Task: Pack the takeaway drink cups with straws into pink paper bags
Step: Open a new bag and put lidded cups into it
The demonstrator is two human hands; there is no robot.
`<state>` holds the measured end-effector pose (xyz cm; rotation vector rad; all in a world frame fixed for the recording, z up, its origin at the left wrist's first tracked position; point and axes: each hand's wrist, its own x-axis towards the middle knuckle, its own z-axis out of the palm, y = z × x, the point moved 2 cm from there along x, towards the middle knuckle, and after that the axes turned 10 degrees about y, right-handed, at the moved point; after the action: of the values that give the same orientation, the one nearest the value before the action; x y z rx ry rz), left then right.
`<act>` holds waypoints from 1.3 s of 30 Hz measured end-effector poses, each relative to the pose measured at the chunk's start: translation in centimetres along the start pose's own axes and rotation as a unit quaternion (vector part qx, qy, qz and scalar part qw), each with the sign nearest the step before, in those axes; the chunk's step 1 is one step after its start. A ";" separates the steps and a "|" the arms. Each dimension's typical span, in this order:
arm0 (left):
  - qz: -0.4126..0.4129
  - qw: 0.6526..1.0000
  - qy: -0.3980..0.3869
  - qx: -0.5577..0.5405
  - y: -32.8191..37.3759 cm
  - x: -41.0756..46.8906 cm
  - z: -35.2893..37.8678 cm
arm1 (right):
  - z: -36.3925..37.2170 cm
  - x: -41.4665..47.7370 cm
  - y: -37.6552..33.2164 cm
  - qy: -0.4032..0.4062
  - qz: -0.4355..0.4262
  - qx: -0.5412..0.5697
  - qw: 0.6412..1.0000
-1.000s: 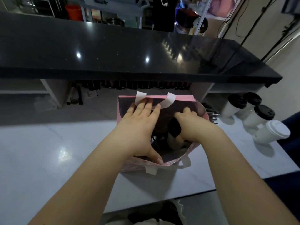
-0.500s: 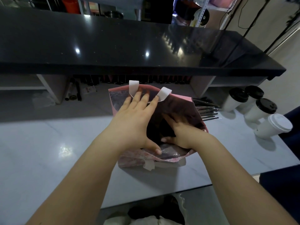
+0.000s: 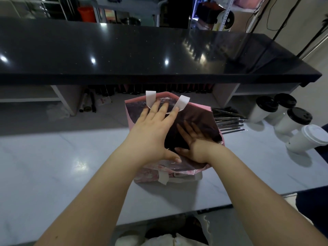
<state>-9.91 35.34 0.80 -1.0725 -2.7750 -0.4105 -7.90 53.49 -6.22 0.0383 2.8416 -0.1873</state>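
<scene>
The pink paper bag with a silvery foil lining [image 3: 150, 175] stands open on the white marble table [image 3: 53, 166], its white paper handle loops [image 3: 150, 98] sticking up at the far rim. The left hand [image 3: 152, 134] lays straight, spread fingers [image 3: 156, 107] against the far inner wall with the thumb at the near rim, while the right hand [image 3: 197, 144] reaches inside, fingers flat and released, grasping nothing. Just right of the bag lies a bundle of black wrapped straws [image 3: 227, 119], and farther right stand four white lidded takeaway cups [image 3: 287, 124], below a glossy black counter [image 3: 142, 50].
</scene>
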 end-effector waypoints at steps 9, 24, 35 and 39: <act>-0.032 0.996 0.085 -0.001 1.3 0.5 -2.7 | -8.5 -4.1 -0.6 0.229 -0.019 0.066 0.971; 0.012 0.991 0.118 -0.064 16.4 9.7 1.0 | -10.3 -12.8 11.6 0.407 0.103 0.109 0.901; -0.053 0.998 0.024 -0.038 22.7 13.1 14.4 | -3.6 -9.9 23.4 0.346 0.136 0.172 0.912; -0.111 0.993 -0.033 -0.027 21.4 13.6 20.5 | 0.8 -6.2 25.8 0.280 0.093 0.193 0.936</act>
<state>-6.03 65.35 -11.35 -0.8030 -2.9698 -0.4875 -0.57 78.87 -8.33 0.5205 3.2781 -0.8051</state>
